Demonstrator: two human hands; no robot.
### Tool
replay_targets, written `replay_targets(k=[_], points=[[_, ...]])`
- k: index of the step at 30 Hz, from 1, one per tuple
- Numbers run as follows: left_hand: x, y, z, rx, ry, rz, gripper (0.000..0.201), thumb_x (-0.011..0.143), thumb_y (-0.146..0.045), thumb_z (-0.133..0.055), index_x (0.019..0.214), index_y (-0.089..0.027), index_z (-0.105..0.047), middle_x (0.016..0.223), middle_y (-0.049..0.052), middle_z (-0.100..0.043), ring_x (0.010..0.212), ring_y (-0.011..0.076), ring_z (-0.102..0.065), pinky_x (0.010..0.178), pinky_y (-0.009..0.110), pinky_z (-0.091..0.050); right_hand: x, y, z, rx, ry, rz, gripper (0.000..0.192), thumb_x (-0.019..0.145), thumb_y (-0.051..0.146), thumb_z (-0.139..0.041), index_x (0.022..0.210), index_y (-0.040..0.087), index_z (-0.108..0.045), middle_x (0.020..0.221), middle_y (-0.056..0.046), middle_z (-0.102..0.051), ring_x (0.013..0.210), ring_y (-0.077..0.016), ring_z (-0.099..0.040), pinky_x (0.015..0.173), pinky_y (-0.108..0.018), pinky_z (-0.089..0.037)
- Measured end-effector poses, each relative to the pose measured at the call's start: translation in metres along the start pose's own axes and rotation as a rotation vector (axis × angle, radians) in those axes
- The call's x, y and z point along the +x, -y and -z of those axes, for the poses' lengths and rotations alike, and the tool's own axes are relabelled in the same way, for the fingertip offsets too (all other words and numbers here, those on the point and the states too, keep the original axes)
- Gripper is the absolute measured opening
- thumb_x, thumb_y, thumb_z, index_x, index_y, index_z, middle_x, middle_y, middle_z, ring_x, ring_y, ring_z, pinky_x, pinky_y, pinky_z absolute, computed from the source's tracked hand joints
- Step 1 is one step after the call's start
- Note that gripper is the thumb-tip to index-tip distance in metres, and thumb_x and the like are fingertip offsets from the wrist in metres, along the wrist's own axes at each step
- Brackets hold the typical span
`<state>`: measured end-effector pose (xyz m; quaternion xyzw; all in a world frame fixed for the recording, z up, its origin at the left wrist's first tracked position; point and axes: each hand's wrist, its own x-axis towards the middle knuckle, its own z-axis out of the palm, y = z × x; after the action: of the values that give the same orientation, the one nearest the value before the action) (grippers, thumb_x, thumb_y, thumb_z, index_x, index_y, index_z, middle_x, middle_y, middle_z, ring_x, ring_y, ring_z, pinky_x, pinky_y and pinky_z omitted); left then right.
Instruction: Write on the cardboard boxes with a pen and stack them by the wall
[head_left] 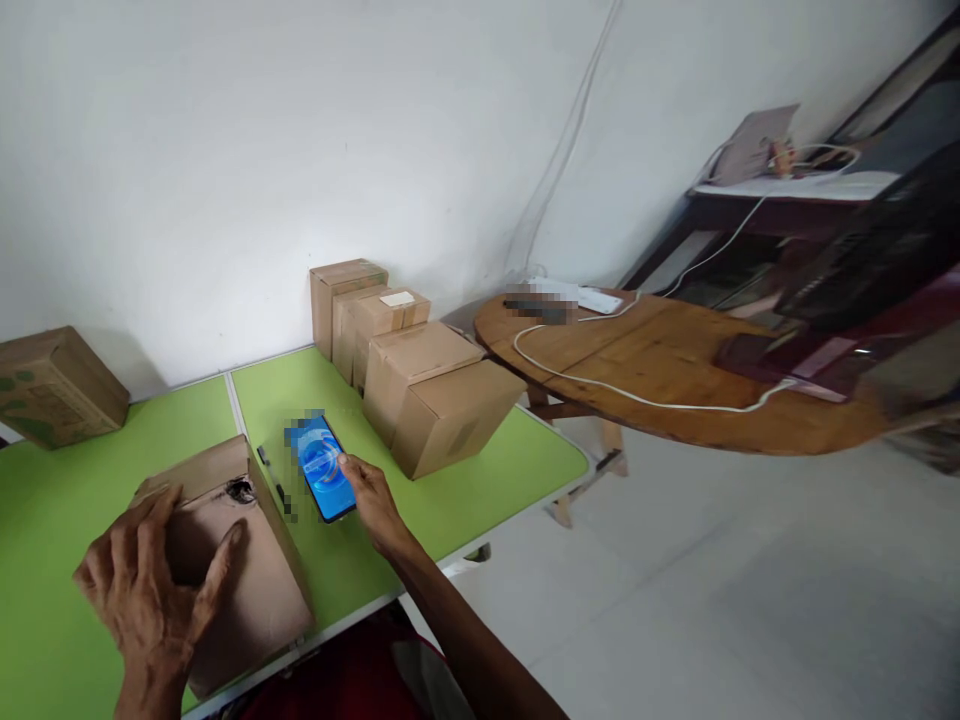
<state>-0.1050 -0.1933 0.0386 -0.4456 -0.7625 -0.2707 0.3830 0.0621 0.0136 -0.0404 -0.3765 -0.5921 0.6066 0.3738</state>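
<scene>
Head view: a bright green tabletop [465,470] stands against a white wall, with a round wooden table [675,370] beside it over pale floor. The left hand [150,590] lies spread flat on a scuffed cardboard box [247,590]. The right hand [375,500], loosely open, touches a glossy lit phone [322,470], apparently lying flat just right of the box. Plain brown cartons [427,390] cluster behind.

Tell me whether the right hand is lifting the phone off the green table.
No. The phone lies flat on the green table, and the right hand only touches its edge.
</scene>
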Motion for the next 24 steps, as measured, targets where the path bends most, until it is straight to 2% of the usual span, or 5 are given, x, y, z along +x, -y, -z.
replay_targets(k=[4, 8, 14, 21, 24], points=[[0.0, 0.002, 0.001, -0.015, 0.01, 0.004, 0.067, 0.098, -0.071, -0.073, 0.141, -0.02, -0.072, 0.125, 0.022, -0.075, 0.116, 0.0438, -0.064, 0.106, 0.061, -0.045, 0.031, -0.022, 0.0, -0.227, 0.003, -0.046, 0.054, 0.101, 0.069, -0.054, 0.067, 0.028, -0.046, 0.064, 0.004, -0.045, 0.068, -0.0188, -0.048, 0.069, -0.031, -0.039], [0.0, 0.004, 0.003, -0.026, 0.015, -0.037, 0.066, 0.1, -0.065, -0.074, 0.148, -0.02, -0.069, 0.134, 0.024, -0.074, 0.12, 0.0451, -0.066, 0.109, 0.063, -0.046, 0.038, -0.028, -0.003, -0.437, 0.039, -0.079, 0.041, 0.109, 0.044, -0.055, 0.072, 0.026, -0.056, 0.07, 0.0, -0.06, 0.075, -0.0222, -0.061, 0.073, -0.031, -0.043], [-0.004, -0.002, 0.011, -0.136, -0.021, -0.08, 0.074, 0.1, -0.049, -0.081, 0.165, -0.023, -0.057, 0.158, 0.026, -0.065, 0.14, 0.0465, -0.064, 0.119, 0.065, -0.045, 0.027, -0.021, -0.003, -0.691, 0.011, -0.05, 0.017, 0.11, 0.03, -0.064, 0.106, 0.019, -0.077, 0.122, -0.019, -0.077, 0.124, -0.0333, -0.07, 0.103, -0.037, -0.049], [-0.022, 0.0, 0.024, -0.198, -0.035, 0.018, 0.104, 0.09, -0.052, -0.091, 0.177, -0.021, -0.043, 0.174, 0.031, -0.047, 0.164, 0.0554, -0.041, 0.13, 0.076, -0.034, 0.0, -0.004, 0.002, -0.685, 0.048, 0.04, 0.038, 0.109, 0.037, -0.066, 0.141, 0.016, -0.075, 0.15, -0.024, -0.067, 0.149, -0.0404, -0.056, 0.124, -0.052, -0.046], [-0.035, 0.009, 0.027, -0.333, 0.069, 0.234, 0.117, 0.095, -0.062, -0.082, 0.185, -0.022, -0.02, 0.18, 0.029, -0.036, 0.164, 0.0549, -0.043, 0.131, 0.078, -0.035, -0.026, -0.004, -0.003, -0.303, 0.362, 0.14, 0.065, 0.109, 0.053, -0.068, 0.167, 0.026, -0.057, 0.171, -0.015, -0.058, 0.158, -0.0329, -0.054, 0.129, -0.047, -0.046]])
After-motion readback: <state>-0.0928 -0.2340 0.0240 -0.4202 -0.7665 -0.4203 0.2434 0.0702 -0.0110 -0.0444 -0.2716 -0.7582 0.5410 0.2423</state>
